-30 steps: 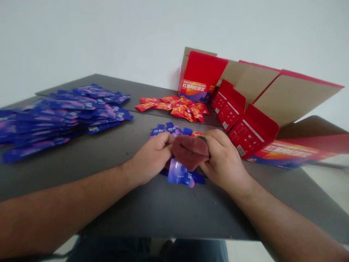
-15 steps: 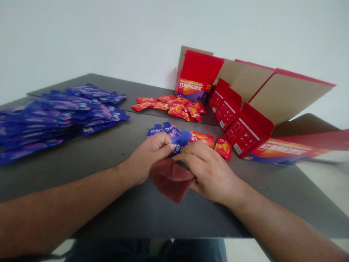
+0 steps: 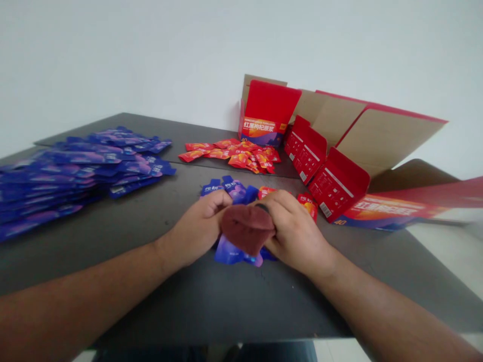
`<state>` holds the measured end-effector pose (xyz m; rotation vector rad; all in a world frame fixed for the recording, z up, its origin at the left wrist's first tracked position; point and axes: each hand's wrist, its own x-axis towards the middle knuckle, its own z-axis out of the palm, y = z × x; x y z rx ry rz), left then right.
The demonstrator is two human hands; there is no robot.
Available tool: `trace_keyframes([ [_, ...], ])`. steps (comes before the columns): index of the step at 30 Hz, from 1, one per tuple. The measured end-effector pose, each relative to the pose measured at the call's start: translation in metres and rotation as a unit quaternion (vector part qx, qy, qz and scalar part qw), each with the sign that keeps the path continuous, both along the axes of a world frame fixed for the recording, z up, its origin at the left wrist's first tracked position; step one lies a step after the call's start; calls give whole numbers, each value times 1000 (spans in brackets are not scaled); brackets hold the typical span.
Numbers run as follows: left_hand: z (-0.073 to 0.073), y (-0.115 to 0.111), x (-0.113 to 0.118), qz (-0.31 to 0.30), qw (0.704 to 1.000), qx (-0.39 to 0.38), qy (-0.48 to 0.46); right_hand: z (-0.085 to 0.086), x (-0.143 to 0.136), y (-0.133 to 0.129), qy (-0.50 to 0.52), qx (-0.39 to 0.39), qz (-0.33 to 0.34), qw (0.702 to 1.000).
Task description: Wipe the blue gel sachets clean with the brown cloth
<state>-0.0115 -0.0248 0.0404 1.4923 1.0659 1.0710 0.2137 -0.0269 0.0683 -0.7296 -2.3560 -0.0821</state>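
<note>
My right hand (image 3: 298, 234), with a dark band on one finger, is closed around a reddish-brown cloth (image 3: 247, 226). The cloth bulges toward me between both hands and covers part of the blue pouches (image 3: 230, 251) under it. My left hand (image 3: 198, 226) is closed at the left edge of those pouches, thumb bent on top; its other fingertips are hidden. More blue pouches (image 3: 234, 188) lie just beyond my hands, tops pointing away. Close past my right hand are red pouches (image 3: 307, 203), partly covered by it.
A large heap of blue pouches (image 3: 86, 161) spreads over the left of the dark table (image 3: 169, 301). Several red pouches (image 3: 234, 151) lie farther back. Open red cartons stand along the right: a back box (image 3: 267, 120) and a nearer box (image 3: 339, 186) with raised flaps.
Both hands have drawn slightly closer together. The cloth has swung up and right, uncovering the lower ends of the blue pouches. My view has shifted a little.
</note>
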Motion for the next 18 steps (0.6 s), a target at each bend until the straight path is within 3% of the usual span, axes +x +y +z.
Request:
trace_keyframes([
  [2, 0, 0, 0, 12, 1000, -9, -5, 1, 0, 0, 15, 1, -28, 999],
  [7, -3, 2, 0, -32, 999, 6, -6, 2, -3, -4, -49, -25, 82, 995],
  [12, -2, 0, 0, 22, 1000, -17, -12, -1, -2, -2, 8, -15, -26, 1000],
  [16, 2, -2, 1, -11, 1000, -8, -8, 0, -3, -5, -44, -31, 78, 995],
  [18, 2, -2, 1, -11, 1000, -10, -11, 0, -3, -4, -47, -27, 74, 996],
])
